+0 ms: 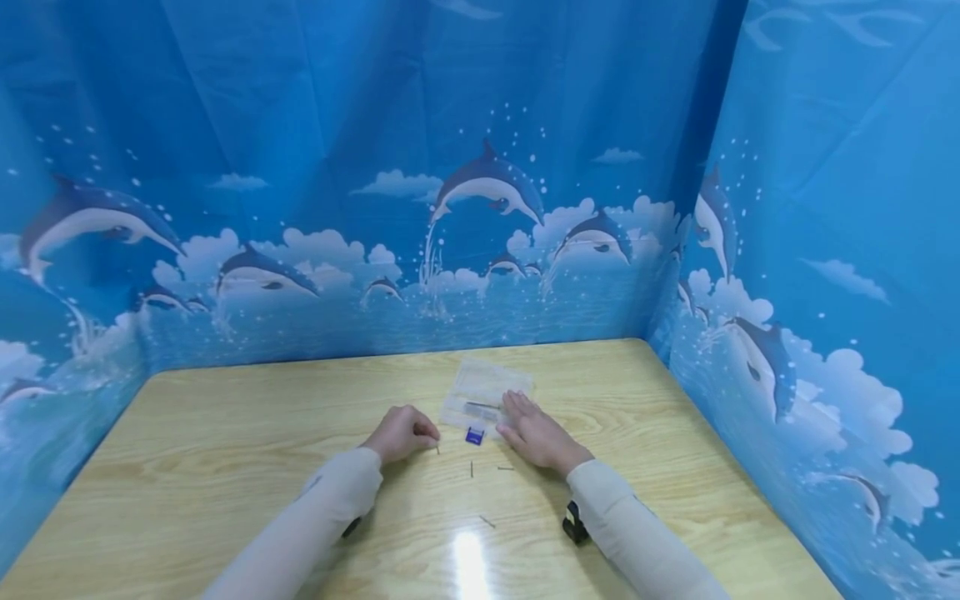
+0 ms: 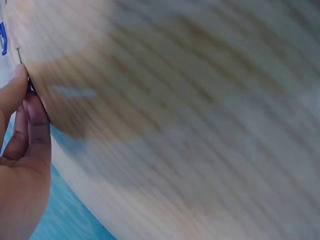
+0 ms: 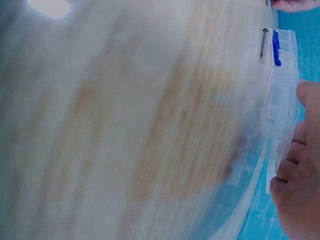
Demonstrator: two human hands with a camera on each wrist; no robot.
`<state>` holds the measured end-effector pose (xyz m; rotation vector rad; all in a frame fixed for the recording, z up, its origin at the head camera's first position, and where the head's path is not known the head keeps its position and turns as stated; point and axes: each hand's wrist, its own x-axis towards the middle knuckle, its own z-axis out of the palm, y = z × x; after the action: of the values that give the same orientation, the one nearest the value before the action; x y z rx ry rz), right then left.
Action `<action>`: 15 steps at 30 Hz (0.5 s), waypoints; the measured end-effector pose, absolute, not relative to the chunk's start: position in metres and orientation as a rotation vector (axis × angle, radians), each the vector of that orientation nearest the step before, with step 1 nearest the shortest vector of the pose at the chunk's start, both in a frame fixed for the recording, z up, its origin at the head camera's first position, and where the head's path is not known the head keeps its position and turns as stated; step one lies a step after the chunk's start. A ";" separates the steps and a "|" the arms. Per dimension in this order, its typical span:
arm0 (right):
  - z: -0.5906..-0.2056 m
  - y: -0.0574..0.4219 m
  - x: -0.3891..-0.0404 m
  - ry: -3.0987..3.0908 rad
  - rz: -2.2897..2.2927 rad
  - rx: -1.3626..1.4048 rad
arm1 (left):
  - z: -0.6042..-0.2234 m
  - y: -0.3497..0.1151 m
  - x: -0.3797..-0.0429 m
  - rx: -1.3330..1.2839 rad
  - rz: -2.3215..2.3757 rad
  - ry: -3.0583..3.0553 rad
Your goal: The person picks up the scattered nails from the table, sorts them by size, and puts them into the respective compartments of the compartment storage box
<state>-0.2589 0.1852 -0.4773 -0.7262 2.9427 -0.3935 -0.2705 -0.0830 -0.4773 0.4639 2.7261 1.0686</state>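
My left hand pinches a thin metal nail between thumb and fingertips, low over the table, left of a clear plastic case. In the left wrist view the nail's flat head sticks out past the thumb. My right hand rests on the right side of the clear plastic case, fingers laid along its edge and thumb at the near corner. A blue latch shows on the case's near side. One long thin dark piece lies in or on the case. Part of the case is hidden under the right hand.
Loose nails lie on the wooden table: one nail before the latch, another nail to its right, and a third nail nearer the front. A blue dolphin-print curtain borders the table behind and at the right.
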 end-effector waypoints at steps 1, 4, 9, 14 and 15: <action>-0.477 0.185 -0.259 2.944 -0.399 -0.730 | -0.477 -0.083 -0.271 0.463 1.058 2.724; -0.476 0.185 -0.259 2.944 -0.411 -0.737 | -0.477 -0.083 -0.272 0.479 1.022 2.723; -0.476 0.185 -0.258 2.941 -0.404 -0.727 | -0.478 -0.084 -0.273 0.556 0.985 2.728; -0.477 0.185 -0.258 2.946 -0.419 -0.738 | -0.479 -0.084 -0.273 0.588 0.970 2.729; -0.477 0.185 -0.258 2.946 -0.420 -0.742 | -0.479 -0.083 -0.273 0.584 0.966 2.728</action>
<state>-0.2578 0.1851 -0.4766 -0.7425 2.9461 -0.4204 -0.2725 -0.0832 -0.4786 0.5835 2.7284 0.9656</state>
